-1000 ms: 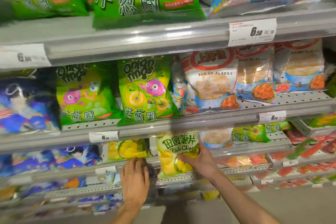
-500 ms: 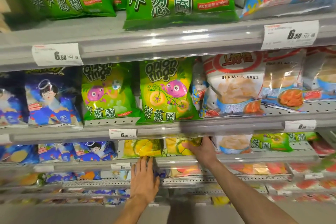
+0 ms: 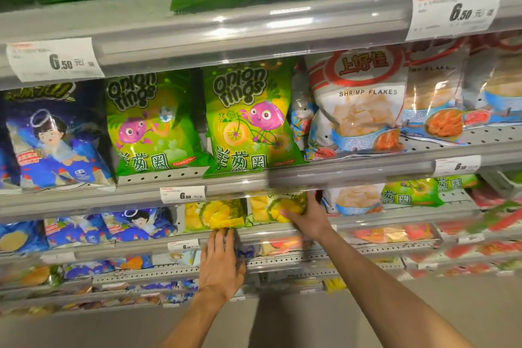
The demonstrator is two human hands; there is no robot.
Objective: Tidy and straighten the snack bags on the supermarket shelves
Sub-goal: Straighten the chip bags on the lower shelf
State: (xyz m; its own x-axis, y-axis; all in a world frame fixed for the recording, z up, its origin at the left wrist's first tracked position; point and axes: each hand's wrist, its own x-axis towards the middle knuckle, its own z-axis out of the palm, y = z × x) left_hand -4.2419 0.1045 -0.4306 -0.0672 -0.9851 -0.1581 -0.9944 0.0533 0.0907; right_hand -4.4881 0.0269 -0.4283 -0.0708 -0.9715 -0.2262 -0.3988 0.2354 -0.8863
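Gripping right yellow chip bag (image 3: 278, 206) on third shelf under onion rings bag (image 3: 248, 121): right hand (image 3: 306, 216), fingers curled round its lower right corner. Left hand (image 3: 221, 260) flat, fingertips touching left yellow bag (image 3: 214, 213) bottom edge from below. Both bags upright, side by side; right hand nearer.

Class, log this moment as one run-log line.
left hand: fingertips touching left yellow chip bag | right hand: gripping right yellow chip bag | shelf: below onion rings
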